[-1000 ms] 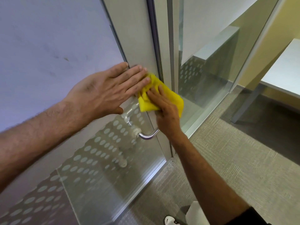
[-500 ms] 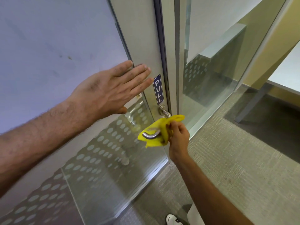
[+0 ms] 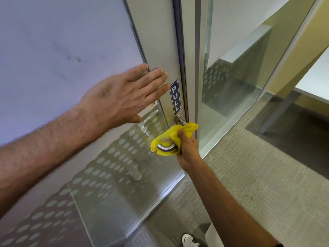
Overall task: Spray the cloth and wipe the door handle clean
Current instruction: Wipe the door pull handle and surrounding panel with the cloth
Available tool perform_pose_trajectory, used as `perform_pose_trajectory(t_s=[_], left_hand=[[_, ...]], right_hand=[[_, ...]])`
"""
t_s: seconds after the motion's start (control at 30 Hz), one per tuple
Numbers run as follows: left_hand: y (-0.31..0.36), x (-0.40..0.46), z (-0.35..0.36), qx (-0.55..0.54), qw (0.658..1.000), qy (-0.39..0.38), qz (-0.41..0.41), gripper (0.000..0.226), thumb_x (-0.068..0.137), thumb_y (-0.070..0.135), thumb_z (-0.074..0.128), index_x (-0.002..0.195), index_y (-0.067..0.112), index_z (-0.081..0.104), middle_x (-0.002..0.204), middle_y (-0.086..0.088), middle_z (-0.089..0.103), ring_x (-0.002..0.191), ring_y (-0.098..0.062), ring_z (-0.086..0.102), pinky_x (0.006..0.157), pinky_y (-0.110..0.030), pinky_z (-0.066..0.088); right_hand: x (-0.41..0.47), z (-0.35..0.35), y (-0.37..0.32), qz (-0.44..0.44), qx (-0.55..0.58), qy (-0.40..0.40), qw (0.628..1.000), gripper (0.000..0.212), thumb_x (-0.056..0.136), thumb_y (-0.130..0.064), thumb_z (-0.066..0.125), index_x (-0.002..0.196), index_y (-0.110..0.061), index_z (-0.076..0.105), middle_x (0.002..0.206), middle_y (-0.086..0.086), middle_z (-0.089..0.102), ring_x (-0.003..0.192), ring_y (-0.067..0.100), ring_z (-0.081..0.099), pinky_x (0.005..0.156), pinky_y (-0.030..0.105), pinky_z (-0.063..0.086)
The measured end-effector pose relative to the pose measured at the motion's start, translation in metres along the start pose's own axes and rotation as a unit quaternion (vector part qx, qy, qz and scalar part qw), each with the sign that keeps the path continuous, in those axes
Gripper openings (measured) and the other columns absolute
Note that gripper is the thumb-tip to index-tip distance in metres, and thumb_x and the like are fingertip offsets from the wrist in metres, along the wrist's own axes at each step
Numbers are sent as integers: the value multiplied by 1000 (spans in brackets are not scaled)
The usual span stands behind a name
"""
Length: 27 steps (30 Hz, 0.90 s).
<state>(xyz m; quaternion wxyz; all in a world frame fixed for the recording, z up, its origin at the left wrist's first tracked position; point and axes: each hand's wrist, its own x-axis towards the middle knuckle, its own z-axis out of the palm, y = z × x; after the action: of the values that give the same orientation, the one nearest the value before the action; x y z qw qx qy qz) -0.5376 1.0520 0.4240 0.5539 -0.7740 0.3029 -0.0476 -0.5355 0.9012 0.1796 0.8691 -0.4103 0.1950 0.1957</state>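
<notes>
A curved steel door handle point(image 3: 166, 148) sticks out of the grey frame of a glass door, below a blue PULL sign point(image 3: 174, 96). A yellow cloth point(image 3: 164, 139) is wrapped around the handle, and my right hand point(image 3: 187, 148) grips the cloth and the handle together. The handle's bent end shows through the cloth, and its mounting stub point(image 3: 179, 119) is bare. My left hand point(image 3: 122, 98) lies flat against the door above the handle, fingers spread, holding nothing. No spray bottle is in view.
The glass door point(image 3: 110, 168) carries a pattern of frosted dots. A fixed glass panel point(image 3: 229, 82) stands to the right, with a white table point(image 3: 313, 81) behind it. Grey carpet point(image 3: 258, 184) covers the floor, and my shoe point(image 3: 188, 240) shows at the bottom edge.
My right hand dropped with the cloth from the door frame beside my left hand down onto the handle and closed around it. The PULL sign is now uncovered. My left hand stayed flat on the door.
</notes>
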Motion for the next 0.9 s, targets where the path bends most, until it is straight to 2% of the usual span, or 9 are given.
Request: perform_pose_trajectory(t_s=[0.13,0.2,0.27,0.37,0.53,0.6,0.7,0.8,0.9], left_hand=[[-1,0,0,-3,1000,-2,1,110,94,70,31,156,-2,-24,168,-24,-16,158,-37,-5,129,-51,1],[-2,0,0,-3,1000,2,0,110,94,71,32,157,-1,-23,169,-23,-14,159,-36,-3,129,-51,3],[-1,0,0,2,1000,0,1,110,94,71,30,157,-1,-24,169,-24,-15,159,-36,-4,128,-51,1],[-1,0,-1,2,1000,-2,3,110,93,71,28,156,-2,-26,168,-25,-18,158,-37,-6,126,-52,-3],[-1,-1,0,2,1000,-16,5,109,95,70,27,155,-3,-28,167,-25,-22,158,-38,-11,126,-52,-5],[-1,-1,-1,4,1000,-12,5,109,95,70,28,155,-2,-28,167,-25,-22,158,-38,-10,126,-52,-6],[0,-1,-2,6,1000,-11,-1,109,95,71,29,156,-2,-26,167,-25,-22,158,-37,-10,126,-52,-6],[-1,-1,-4,9,1000,-7,-4,109,95,71,29,157,-1,-24,167,-25,-21,158,-37,-9,126,-52,-5],[-1,-2,-4,9,1000,-16,-1,108,96,71,28,156,-1,-25,167,-25,-22,158,-37,-10,126,-52,-6]], right_hand=[[-14,2,31,-59,2,-38,998,29,106,-17,44,110,8,57,100,26,66,94,38,69,85,54,55],[-21,7,43,-58,25,-73,995,45,106,-28,47,117,16,47,109,44,58,103,58,60,92,71,49],[-29,13,53,-49,37,-79,995,49,104,-32,50,128,10,43,111,46,56,100,63,57,94,77,43],[-42,18,66,-41,40,-55,997,29,106,-17,45,131,-3,47,109,26,61,92,38,65,87,59,53],[-41,10,60,-43,22,-124,991,31,104,-9,49,133,-1,46,121,40,56,102,48,62,97,67,48],[-37,5,50,-23,-3,-131,991,18,100,-1,52,115,-5,62,100,26,71,88,37,72,81,51,60],[-33,5,35,19,-35,-158,987,23,96,3,52,94,-11,71,80,13,76,65,29,74,56,33,56],[-34,4,26,40,-79,-231,969,18,96,2,48,101,-5,65,86,16,76,66,30,74,52,28,51],[-30,-13,25,90,-150,-252,952,24,89,-5,59,111,-12,67,109,21,72,81,32,72,53,28,45]])
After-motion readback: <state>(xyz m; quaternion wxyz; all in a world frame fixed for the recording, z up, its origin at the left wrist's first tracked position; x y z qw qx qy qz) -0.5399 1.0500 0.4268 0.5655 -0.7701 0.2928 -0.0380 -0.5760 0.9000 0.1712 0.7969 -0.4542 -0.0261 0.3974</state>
